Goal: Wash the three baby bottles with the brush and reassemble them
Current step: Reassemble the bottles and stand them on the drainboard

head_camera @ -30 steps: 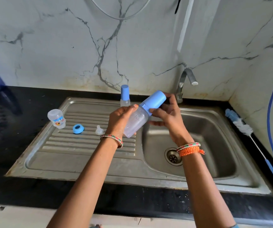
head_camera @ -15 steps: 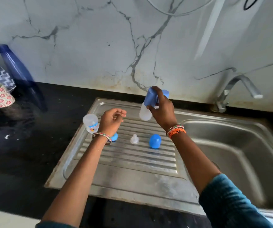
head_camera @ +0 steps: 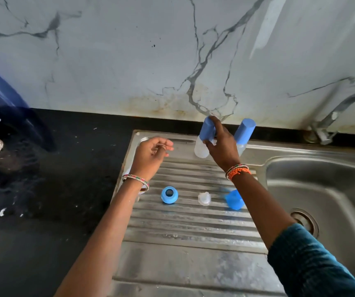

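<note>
The black counter [head_camera: 50,189] carries the steel sink [head_camera: 193,264], and you are working over its ribbed draining board, with the basin off to your right.

Your right hand [head_camera: 221,146] grips a capped bottle [head_camera: 204,138] near the back edge of the board, fingers round its blue cap and neck; whether its base is down on the steel is hard to tell. A second capped bottle [head_camera: 244,130] stands just beside it, partly behind your wrist. Your left hand [head_camera: 151,155] hovers loosely curled, holding nothing.

Nearer you lie the third bottle's parts: a loose blue cap [head_camera: 233,200] under your right forearm, a blue ring [head_camera: 169,195] and a clear teat [head_camera: 204,198]. Its body is mostly hidden behind your left wrist.

Judging from this, the risks are plain. The board is ribbed and wet, so a bottle let go while tilted could topple and knock its neighbour over. As your right arm draws back, your sleeve could sweep the loose cap into the basin.
</note>
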`<action>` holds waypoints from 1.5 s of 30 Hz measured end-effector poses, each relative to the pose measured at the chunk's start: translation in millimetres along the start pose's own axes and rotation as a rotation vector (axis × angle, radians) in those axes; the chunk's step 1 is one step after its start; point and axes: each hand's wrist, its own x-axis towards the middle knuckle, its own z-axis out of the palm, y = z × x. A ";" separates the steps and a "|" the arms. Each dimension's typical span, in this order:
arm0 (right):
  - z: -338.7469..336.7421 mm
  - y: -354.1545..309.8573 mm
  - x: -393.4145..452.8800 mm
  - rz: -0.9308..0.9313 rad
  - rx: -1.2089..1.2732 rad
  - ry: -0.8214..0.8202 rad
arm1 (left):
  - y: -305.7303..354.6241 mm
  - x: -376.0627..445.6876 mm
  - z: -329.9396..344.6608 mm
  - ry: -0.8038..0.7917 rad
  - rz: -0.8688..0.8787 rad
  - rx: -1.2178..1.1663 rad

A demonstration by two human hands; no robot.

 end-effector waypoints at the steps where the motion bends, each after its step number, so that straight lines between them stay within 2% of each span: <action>1: 2.0 0.7 -0.9 -0.001 -0.012 0.008 | -2.1 1.9 -2.4 -0.004 -0.001 -0.016; 11: 5.8 -9.3 -7.6 0.014 -0.082 -0.037 | -9.8 3.2 -34.7 0.061 0.059 -0.097; 16: 7.9 -12.5 -10.0 0.017 -0.084 -0.008 | -17.8 -8.9 -49.7 0.117 -0.015 -0.108; 22: 6.6 -12.6 -9.2 0.033 -0.066 0.009 | -26.5 -18.5 -59.8 0.110 -0.047 -0.106; 24: 6.3 -17.4 -10.0 0.054 -0.127 0.120 | -27.7 -21.6 -62.4 0.137 -0.048 -0.108; 26: 6.8 -37.1 -18.7 0.053 -0.171 0.323 | -26.4 -24.9 -64.5 0.184 -0.041 -0.143; 28: 12.8 -71.8 -33.2 -0.032 -0.112 0.417 | -24.8 -26.4 -65.4 0.227 -0.048 -0.200; 30: 27.9 -105.7 -48.6 -0.154 0.065 0.285 | -23.0 -27.4 -66.0 0.258 -0.057 -0.237; 32: 49.9 -129.2 -60.3 -0.185 0.156 -0.055 | -21.7 -30.4 -70.3 0.309 -0.069 -0.281; 34: 74.9 -139.1 -66.4 -0.164 0.031 -0.425 | -21.0 -35.3 -78.4 0.366 -0.085 -0.300; 36: 90.8 -140.4 -69.2 -0.158 -0.069 -0.657 | -22.7 -41.3 -86.3 0.404 -0.104 -0.272; 38: 86.0 -140.7 -68.2 -0.171 -0.023 -0.676 | -22.9 -47.9 -89.9 0.425 -0.114 -0.247; 40: 60.3 -138.8 -65.7 -0.140 0.073 -0.565 | -18.7 -52.4 -87.1 0.426 -0.109 -0.256; 43: -15.5 -130.5 -72.1 -0.004 0.281 -0.409 | -3.6 -58.0 -61.2 0.367 -0.099 -0.290; 45: -67.0 -121.8 -81.3 0.081 0.442 -0.378 | 5.8 -58.9 -34.3 0.289 -0.098 -0.305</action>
